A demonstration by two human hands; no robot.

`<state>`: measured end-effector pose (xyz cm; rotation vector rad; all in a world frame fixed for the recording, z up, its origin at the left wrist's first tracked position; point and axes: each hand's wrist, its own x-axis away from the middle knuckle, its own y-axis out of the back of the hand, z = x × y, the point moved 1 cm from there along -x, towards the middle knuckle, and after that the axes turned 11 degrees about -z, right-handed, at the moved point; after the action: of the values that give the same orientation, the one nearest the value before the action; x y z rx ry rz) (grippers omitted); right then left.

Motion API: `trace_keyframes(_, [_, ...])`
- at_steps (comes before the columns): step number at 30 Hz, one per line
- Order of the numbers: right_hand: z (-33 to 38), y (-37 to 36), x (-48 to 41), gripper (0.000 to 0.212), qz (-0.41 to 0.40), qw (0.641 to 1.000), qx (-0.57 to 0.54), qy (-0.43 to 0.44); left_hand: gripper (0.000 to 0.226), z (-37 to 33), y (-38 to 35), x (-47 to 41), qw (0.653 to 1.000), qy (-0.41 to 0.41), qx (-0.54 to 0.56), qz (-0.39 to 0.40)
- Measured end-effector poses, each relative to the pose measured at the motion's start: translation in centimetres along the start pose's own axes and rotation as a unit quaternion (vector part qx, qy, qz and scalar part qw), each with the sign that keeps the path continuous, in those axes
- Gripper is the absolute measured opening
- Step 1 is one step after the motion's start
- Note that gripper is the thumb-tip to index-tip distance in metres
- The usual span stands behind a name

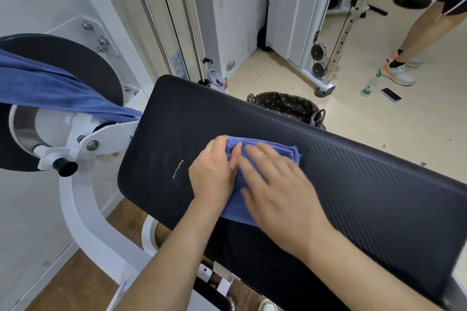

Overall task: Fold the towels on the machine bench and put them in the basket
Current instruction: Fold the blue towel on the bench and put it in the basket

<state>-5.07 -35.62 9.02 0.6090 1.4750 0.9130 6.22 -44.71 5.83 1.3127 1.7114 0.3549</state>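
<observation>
A small blue towel (283,150), folded into a narrow stack, lies on the black padded machine bench (366,184). My left hand (214,171) rests on the towel's left edge, thumb and fingers lying along the fold. My right hand (275,189) presses flat on top of the towel with straight, spread fingers; it is motion-blurred. A second, darker blue towel (55,88) hangs draped over the machine's round black wheel at the left. The basket (288,105), dark wicker with a patterned lining, stands on the floor just behind the bench.
White machine frame and a black knob (64,166) sit left of the bench. Cable columns rise behind. Another person's legs (414,40) stand at the right, near a water bottle (369,86) and a phone (391,94) on the floor.
</observation>
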Motion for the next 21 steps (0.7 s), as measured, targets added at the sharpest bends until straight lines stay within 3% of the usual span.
trace_keyframes(2, [0.2,-0.6,1.2,0.064,0.093,0.995,0.023,-0.019,0.044,0.0,0.1,-0.2,1.0,-0.005,-0.008,0.012])
trace_keyframes(5, [-1.0,-1.4,2.1,0.075,0.157,0.984,0.053,-0.065,0.04,0.2,1.0,-0.9,1.0,-0.012,0.009,-0.017])
trace_keyframes(8, [-1.2,-1.9,2.5,0.077,0.159,0.983,0.06,-0.066,0.025,0.8,2.3,-0.3,0.977,-0.184,0.04,-0.101])
trace_keyframes(10, [-0.9,-1.9,2.4,0.078,0.153,0.984,0.064,-0.069,0.031,1.0,2.2,1.4,0.962,-0.269,0.028,-0.037])
trace_keyframes(13, [-0.4,-1.4,2.7,0.077,0.152,0.982,0.077,-0.083,0.054,1.7,0.8,3.8,0.957,-0.267,-0.053,0.096])
trace_keyframes(21, [0.2,-0.8,5.0,0.077,0.192,0.971,0.121,-0.075,0.061,2.4,0.0,3.4,0.943,-0.268,-0.105,0.168])
